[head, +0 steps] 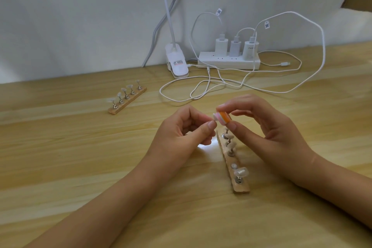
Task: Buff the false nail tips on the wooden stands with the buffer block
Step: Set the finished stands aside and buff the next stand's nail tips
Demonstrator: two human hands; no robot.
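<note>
My right hand [261, 127] pinches a small buffer block [223, 118] with orange, pink and white layers between thumb and fingers. My left hand [185, 131] pinches a nail tip on its peg [214, 117] against the block's white face. Both hands are raised above the far end of a wooden stand [233, 165] that lies lengthwise before me. The stand carries several nail tips on metal pegs, and one socket on it shows only a round magnet. A second wooden stand [127, 99] with several nail tips sits apart at the left rear.
The wooden table [80, 157] runs to a white wall. At the back stand a white clip lamp [177, 62] and a white power strip [229, 59] with three chargers. White cables [201, 90] loop over the table behind my hands.
</note>
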